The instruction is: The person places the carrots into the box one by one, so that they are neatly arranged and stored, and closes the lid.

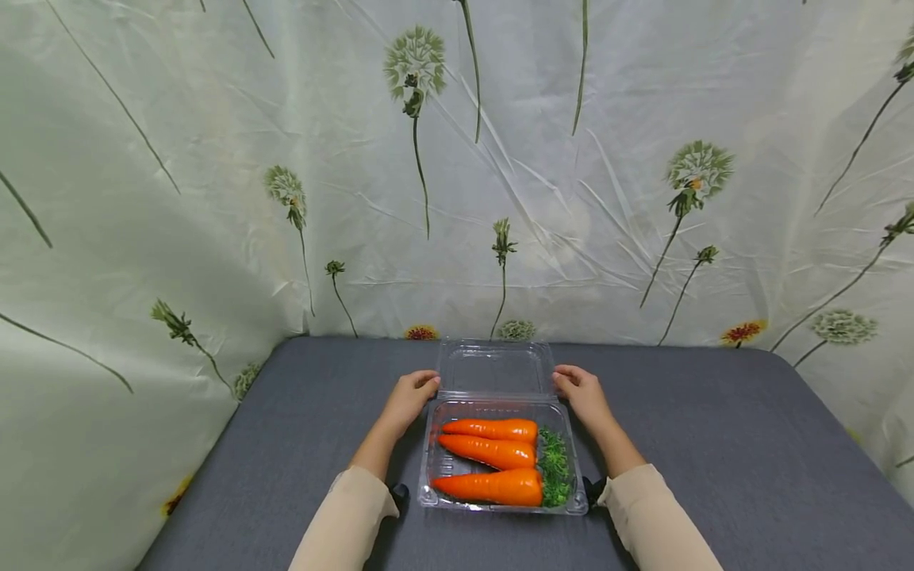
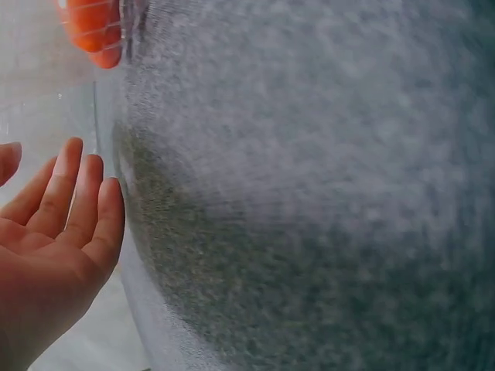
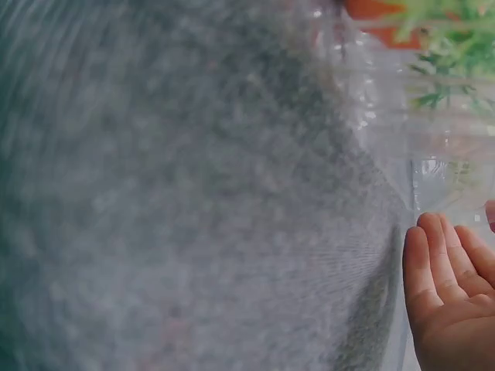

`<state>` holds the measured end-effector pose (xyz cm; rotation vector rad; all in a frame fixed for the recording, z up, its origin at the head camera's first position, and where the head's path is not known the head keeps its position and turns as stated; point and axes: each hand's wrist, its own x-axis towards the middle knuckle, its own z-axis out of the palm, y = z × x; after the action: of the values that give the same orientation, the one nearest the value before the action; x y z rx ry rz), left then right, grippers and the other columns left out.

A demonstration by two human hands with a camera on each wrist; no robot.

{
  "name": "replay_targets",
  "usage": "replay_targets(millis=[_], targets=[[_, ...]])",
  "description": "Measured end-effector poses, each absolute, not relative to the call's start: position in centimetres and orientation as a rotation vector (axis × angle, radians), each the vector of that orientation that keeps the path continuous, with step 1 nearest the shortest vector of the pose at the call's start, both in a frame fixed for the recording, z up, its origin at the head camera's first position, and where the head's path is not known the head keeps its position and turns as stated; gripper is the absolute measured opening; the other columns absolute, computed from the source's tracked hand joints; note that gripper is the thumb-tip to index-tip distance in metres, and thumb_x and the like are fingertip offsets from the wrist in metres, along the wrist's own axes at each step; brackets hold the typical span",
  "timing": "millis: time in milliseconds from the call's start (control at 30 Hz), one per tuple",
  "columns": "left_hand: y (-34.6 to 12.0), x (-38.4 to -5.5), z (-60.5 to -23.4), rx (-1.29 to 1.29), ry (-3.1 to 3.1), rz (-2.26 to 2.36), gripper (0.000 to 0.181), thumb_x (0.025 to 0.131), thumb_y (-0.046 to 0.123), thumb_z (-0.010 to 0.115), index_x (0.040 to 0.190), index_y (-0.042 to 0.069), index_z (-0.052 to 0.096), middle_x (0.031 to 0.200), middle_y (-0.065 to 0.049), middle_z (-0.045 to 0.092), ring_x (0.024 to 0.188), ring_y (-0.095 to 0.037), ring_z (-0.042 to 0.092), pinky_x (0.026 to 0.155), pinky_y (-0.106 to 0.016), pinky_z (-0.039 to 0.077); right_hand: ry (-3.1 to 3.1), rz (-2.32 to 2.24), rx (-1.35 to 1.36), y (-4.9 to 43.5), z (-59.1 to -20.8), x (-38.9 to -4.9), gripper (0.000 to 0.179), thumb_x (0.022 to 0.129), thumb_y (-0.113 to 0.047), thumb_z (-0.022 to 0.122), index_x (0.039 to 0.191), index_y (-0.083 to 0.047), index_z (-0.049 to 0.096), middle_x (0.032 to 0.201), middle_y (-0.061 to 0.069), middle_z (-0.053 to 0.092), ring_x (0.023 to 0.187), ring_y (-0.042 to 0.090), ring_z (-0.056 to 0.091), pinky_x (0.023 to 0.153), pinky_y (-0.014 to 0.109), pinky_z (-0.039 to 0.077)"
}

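A clear plastic clamshell box (image 1: pixel 423 498) sits on the table in the head view, its lid (image 1: pixel 496 371) raised at the far side. Inside lie three orange carrots (image 1: pixel 493 487), tips to the left, with green leafy tops (image 1: pixel 554 468) at their right ends. My left hand (image 1: pixel 412 395) is at the lid's left edge, and my right hand (image 1: pixel 581 392) is at its right edge. Both wrist views show fairly straight fingers with the thumb apart. Whether the fingertips press on the lid, I cannot tell. Part of a carrot (image 2: pixel 89 27) shows in the left wrist view.
A dark grey cloth-covered table (image 1: pixel 714 444) lies under the box, with rounded far corners. Behind it and along the sides hangs a pale curtain (image 1: pixel 607 198) printed with dandelions. Dark wrist straps (image 1: pixel 594 490) show below the sleeves, beside the box.
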<state>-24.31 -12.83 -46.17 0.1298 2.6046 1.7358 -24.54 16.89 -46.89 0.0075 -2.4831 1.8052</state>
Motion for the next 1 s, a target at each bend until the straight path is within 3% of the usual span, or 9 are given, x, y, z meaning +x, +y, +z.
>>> replay_targets(millis=[233, 433, 700, 833, 1000], targets=[[-12.6, -24.5, -45.8, 0.100, 2.565, 1.833, 0.028, 0.088, 0.009, 0.055, 0.110, -0.007, 0.058, 0.095, -0.015, 0.063, 0.080, -0.019, 0.056, 0.067, -0.029, 0.046, -2.367, 1.933, -0.004, 16.8, -46.4, -24.7, 0.032, 0.091, -0.004, 0.050, 0.118, 0.014, 0.048, 0.107, 0.029, 0.056, 0.082, 0.015, 0.059, 0.069, 0.023, 0.050], [-12.4, -24.5, -45.4, 0.131, 2.564, 1.902, 0.024, 0.086, 0.005, 0.057, 0.107, -0.007, 0.060, 0.094, -0.017, 0.063, 0.083, -0.021, 0.056, 0.073, -0.030, 0.046, -2.244, 2.033, -0.036, 16.6, -45.4, -24.5, 0.031, 0.088, 0.003, 0.051, 0.117, 0.014, 0.048, 0.108, 0.030, 0.054, 0.078, 0.003, 0.056, 0.066, 0.015, 0.047], [-12.7, -24.6, -44.5, 0.148, 2.516, 1.983, 0.021, 0.086, 0.006, 0.058, 0.103, -0.007, 0.061, 0.096, -0.016, 0.062, 0.088, -0.025, 0.056, 0.077, -0.033, 0.047, -2.131, 2.114, 0.016, 16.5, -43.8, -24.0, 0.030, 0.091, 0.002, 0.048, 0.118, 0.014, 0.045, 0.111, 0.032, 0.052, 0.082, 0.008, 0.060, 0.071, 0.020, 0.050], [-12.9, -24.4, -43.6, 0.126, 2.482, 2.023, 0.027, 0.089, 0.014, 0.057, 0.105, -0.007, 0.060, 0.098, -0.017, 0.063, 0.093, -0.030, 0.057, 0.080, -0.040, 0.047, -2.155, 2.089, 0.065, 16.6, -42.9, -23.5, 0.032, 0.094, -0.011, 0.047, 0.118, 0.011, 0.047, 0.114, 0.032, 0.050, 0.090, 0.016, 0.060, 0.074, 0.021, 0.050], [-13.1, -23.8, -42.6, 0.117, 2.457, 2.029, 0.042, 0.094, 0.030, 0.047, 0.106, -0.008, 0.060, 0.103, -0.019, 0.062, 0.097, -0.032, 0.057, 0.085, -0.043, 0.045, -2.173, 2.082, 0.130, 16.8, -42.0, -22.6, 0.047, 0.096, -0.029, 0.041, 0.118, 0.012, 0.047, 0.116, 0.031, 0.050, 0.099, 0.025, 0.057, 0.078, 0.023, 0.049]])
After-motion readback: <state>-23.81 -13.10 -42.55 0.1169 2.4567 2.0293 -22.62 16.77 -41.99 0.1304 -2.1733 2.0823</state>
